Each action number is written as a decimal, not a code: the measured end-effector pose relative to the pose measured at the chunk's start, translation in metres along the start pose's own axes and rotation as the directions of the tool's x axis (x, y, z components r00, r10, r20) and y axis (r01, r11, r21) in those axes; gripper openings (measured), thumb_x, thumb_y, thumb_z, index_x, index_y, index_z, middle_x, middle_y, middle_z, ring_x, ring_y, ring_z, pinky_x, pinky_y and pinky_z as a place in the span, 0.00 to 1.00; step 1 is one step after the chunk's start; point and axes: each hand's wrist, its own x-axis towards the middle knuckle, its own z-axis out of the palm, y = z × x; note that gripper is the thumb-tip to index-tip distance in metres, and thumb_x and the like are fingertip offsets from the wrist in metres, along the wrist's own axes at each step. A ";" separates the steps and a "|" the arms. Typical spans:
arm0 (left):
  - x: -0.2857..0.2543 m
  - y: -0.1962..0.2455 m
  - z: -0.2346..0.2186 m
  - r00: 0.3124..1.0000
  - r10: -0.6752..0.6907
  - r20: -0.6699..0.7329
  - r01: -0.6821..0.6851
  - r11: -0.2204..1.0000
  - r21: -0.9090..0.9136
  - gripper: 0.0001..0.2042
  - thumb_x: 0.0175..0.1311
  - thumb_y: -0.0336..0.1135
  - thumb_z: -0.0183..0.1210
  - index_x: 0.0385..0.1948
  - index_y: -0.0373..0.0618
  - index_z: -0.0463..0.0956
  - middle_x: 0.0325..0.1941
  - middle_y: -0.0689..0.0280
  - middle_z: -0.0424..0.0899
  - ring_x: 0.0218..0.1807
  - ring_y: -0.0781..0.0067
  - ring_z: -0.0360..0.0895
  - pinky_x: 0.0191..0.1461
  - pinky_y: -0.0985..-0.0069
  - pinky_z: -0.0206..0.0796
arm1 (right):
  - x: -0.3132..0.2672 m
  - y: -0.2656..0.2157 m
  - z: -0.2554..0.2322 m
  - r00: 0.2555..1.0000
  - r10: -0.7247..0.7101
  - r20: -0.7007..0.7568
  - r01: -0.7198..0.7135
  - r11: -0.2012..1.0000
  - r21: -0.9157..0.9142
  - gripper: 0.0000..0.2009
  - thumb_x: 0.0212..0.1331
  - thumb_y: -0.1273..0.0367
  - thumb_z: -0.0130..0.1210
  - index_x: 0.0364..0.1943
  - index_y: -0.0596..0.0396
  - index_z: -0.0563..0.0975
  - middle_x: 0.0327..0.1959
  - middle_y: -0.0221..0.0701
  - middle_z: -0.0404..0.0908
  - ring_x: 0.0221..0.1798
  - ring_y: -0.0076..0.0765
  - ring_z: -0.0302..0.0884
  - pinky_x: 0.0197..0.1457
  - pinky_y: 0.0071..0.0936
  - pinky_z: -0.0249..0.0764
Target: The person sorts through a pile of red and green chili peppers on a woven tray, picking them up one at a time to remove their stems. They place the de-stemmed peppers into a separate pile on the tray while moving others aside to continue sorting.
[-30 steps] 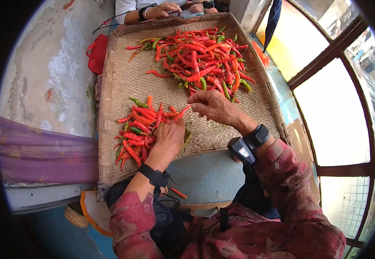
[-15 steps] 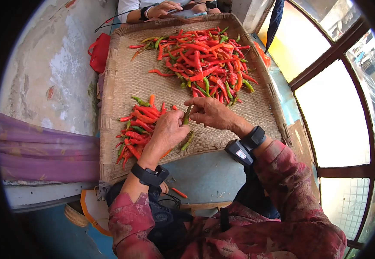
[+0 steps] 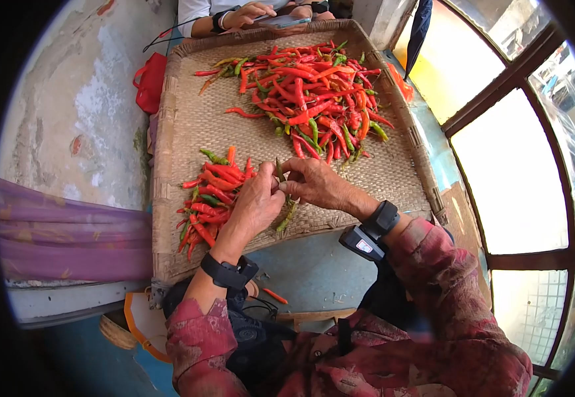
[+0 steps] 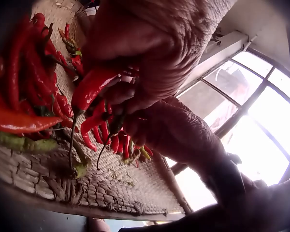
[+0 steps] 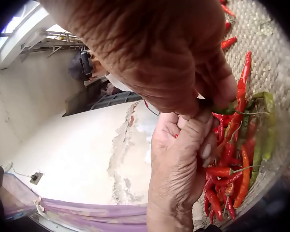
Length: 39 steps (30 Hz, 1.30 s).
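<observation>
Close together over the near part of the woven tray [image 3: 188, 119], both hands meet at a dark green chili pepper [image 3: 279, 170]. My right hand [image 3: 324, 188] pinches it between thumb and fingers; its thin stem hangs down in the left wrist view. The left hand [image 3: 255, 202] has its fingertips at the same pepper. A red chili pepper [image 4: 89, 89] also sticks out of the left hand, stem downward. Just left lies a small pile of mostly red chilies [image 3: 211, 192]. A yellowish green chili [image 3: 287, 217] lies below the hands.
A larger heap of red and green chilies [image 3: 327, 92] covers the tray's far right. Beyond the far rim, another person's hands [image 3: 254, 14] hold a phone [image 3: 284, 22]. Windows [image 3: 505, 172] line the right; a red bag [image 3: 150, 83] hangs at left.
A red chili showed between the hands at first. The left hand then moved right from the small pile with the dark green chili, and the right hand has come in to pinch it.
</observation>
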 end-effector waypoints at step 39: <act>0.000 0.003 -0.004 0.992 0.050 -0.119 -0.065 0.990 -0.127 0.08 0.59 0.31 0.53 0.36 0.38 0.69 0.26 0.54 0.79 0.29 0.55 0.78 0.34 0.64 0.68 | 0.004 0.001 -0.013 0.936 -0.013 0.352 0.054 0.993 -0.107 0.10 0.51 0.67 0.56 0.34 0.60 0.78 0.23 0.36 0.78 0.27 0.33 0.75 0.34 0.31 0.71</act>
